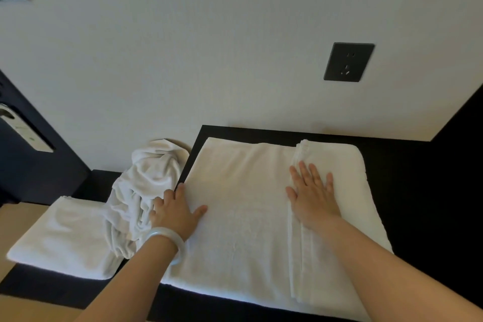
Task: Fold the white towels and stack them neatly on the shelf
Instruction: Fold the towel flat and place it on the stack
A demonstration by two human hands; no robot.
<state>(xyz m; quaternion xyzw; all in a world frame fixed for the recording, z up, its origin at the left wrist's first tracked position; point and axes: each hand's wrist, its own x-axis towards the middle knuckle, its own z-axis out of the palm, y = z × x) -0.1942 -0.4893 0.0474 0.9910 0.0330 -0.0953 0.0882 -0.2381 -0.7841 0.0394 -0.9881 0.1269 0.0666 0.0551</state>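
A large white towel [240, 206] lies spread and partly folded on the black shelf top [407, 165], with a folded edge running front to back right of its middle. My right hand [312, 195] lies flat on that towel, fingers straight, just right of the folded edge. At the towel's left edge my left hand [175, 210] rests with spread fingers, thumb on the towel; a pale bangle circles its wrist. A crumpled white towel [146, 188] is heaped just left of that hand. Further left sits a folded white towel [65, 238].
A white wall rises right behind the shelf, with a black power socket [349, 61] above the right side. A dark door with a metal handle plate [23, 131] stands at the left. A light wooden surface [15, 219] shows at the lower left.
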